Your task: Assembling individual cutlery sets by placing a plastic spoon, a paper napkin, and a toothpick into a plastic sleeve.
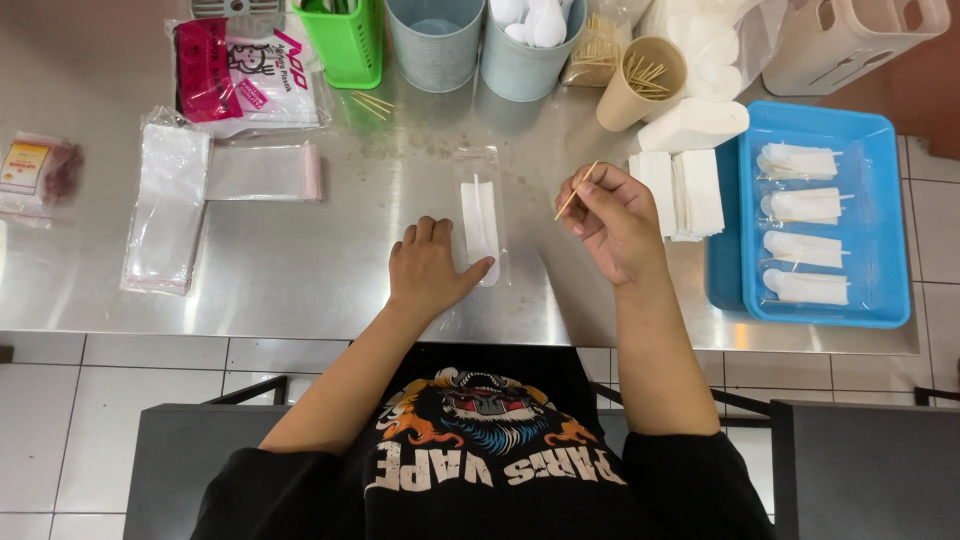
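You pinch a thin wooden toothpick (576,192) between the fingertips of your right hand (612,222), raised just above the steel surface (300,270), while your left hand (432,268) lies flat and holds nothing, its thumb pinning the near end of a clear plastic sleeve (482,215) holding a folded white napkin and a white plastic spoon. To do this well, I judge, keep that thumb firm so the sleeve's mouth stays put, and bring the toothpick in lengthwise beside the spoon. To the right, a blue plastic tray (875,215) holds four finished packets in a column, with a stack of white napkins (683,190) just beside it. Beyond, a tan paper cup (640,85) holds more toothpicks, and a pale blue tin (528,45) holds white spoons.
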